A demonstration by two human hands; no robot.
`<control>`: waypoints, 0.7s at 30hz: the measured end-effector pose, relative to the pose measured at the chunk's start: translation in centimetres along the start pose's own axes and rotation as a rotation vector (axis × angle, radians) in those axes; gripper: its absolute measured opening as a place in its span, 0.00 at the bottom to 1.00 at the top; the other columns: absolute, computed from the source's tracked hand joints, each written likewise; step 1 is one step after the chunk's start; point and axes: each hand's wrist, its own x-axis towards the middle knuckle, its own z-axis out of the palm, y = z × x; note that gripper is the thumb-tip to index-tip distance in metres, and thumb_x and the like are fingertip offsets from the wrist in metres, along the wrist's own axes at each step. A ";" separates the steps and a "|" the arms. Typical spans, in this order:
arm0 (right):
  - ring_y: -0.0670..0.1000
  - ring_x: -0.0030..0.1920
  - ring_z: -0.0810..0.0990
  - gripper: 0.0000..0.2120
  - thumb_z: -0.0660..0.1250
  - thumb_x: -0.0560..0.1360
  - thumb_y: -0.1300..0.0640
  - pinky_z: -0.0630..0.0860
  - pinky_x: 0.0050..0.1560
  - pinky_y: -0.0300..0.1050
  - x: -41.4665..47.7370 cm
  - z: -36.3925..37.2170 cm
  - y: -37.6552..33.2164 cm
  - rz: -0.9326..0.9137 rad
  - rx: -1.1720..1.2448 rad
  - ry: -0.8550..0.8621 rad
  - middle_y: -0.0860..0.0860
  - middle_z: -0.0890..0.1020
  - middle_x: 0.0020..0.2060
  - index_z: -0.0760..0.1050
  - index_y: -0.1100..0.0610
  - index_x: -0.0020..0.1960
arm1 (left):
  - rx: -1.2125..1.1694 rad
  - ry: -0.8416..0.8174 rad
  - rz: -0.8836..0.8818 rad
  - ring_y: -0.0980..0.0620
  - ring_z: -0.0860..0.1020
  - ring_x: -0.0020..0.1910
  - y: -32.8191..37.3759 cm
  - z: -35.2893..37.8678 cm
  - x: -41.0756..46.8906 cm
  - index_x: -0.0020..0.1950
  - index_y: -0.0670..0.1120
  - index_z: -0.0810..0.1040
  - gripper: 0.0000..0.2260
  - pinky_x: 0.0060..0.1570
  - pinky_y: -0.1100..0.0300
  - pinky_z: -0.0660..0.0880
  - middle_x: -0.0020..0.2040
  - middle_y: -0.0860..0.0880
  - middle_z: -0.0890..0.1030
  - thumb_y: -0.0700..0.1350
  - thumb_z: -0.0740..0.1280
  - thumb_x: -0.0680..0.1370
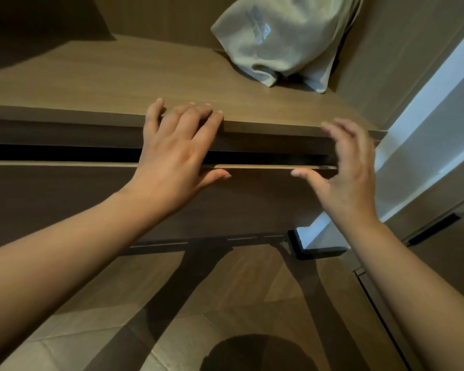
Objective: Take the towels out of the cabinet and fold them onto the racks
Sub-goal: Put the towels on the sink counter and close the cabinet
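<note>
Two bare hands reach toward a wooden cabinet. The left hand (177, 145) lies spread, fingers resting on the shelf edge (279, 128), holding nothing. The right hand (343, 167), blurred, hovers spread and empty near the drawer front (91, 199). No towels visible; a pale cloth bag (279, 41) sits on the shelf. Likely next: opening the drawer.

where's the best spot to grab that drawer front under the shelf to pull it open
Probably the top edge of the drawer front, hooked from above through the dark gap under the shelf. No handle shows, and that thin lip is the only exposed edge. The left hand already spans the gap with its thumb on the panel; the right hand hovers open by the right end.
</note>
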 end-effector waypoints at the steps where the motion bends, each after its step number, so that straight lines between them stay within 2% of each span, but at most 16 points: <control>1: 0.55 0.72 0.65 0.36 0.76 0.70 0.48 0.63 0.73 0.56 0.7 0.1 0.1 0.011 -0.021 -0.008 0.55 0.69 0.70 0.67 0.55 0.73 | 0.010 0.026 -0.003 0.40 0.68 0.69 0.0 0.3 0.1 0.75 0.44 0.65 0.36 0.72 0.40 0.55 0.70 0.41 0.70 0.62 0.67 0.73; 3: 0.53 0.76 0.60 0.39 0.75 0.71 0.47 0.52 0.77 0.61 1.7 0.5 0.2 -0.009 -0.079 -0.048 0.53 0.67 0.74 0.63 0.54 0.76 | 0.013 0.078 -0.020 0.39 0.71 0.64 0.0 0.8 0.5 0.72 0.45 0.68 0.33 0.68 0.42 0.59 0.67 0.41 0.72 0.59 0.70 0.72; 5: 0.53 0.76 0.61 0.36 0.74 0.72 0.47 0.46 0.77 0.62 2.4 1.1 0.4 0.000 -0.092 -0.071 0.52 0.68 0.74 0.65 0.54 0.75 | 0.003 0.122 -0.045 0.38 0.72 0.60 0.0 1.3 0.9 0.70 0.45 0.70 0.31 0.64 0.43 0.60 0.64 0.41 0.74 0.55 0.73 0.71; 10: 0.53 0.69 0.70 0.29 0.74 0.71 0.43 0.49 0.76 0.65 3.3 2.3 0.8 0.043 -0.109 -0.002 0.51 0.75 0.65 0.72 0.52 0.68 | -0.017 0.192 -0.066 0.37 0.72 0.58 -0.3 2.4 1.0 0.69 0.45 0.71 0.28 0.63 0.44 0.60 0.63 0.41 0.74 0.49 0.74 0.71; 21: 0.54 0.68 0.72 0.28 0.74 0.71 0.44 0.51 0.76 0.64 2.9 2.9 1.0 -0.001 -0.080 0.069 0.52 0.77 0.63 0.74 0.55 0.66 | -0.053 0.247 -0.063 0.37 0.73 0.56 -0.5 2.9 0.9 0.69 0.44 0.72 0.28 0.62 0.43 0.61 0.63 0.40 0.75 0.47 0.74 0.71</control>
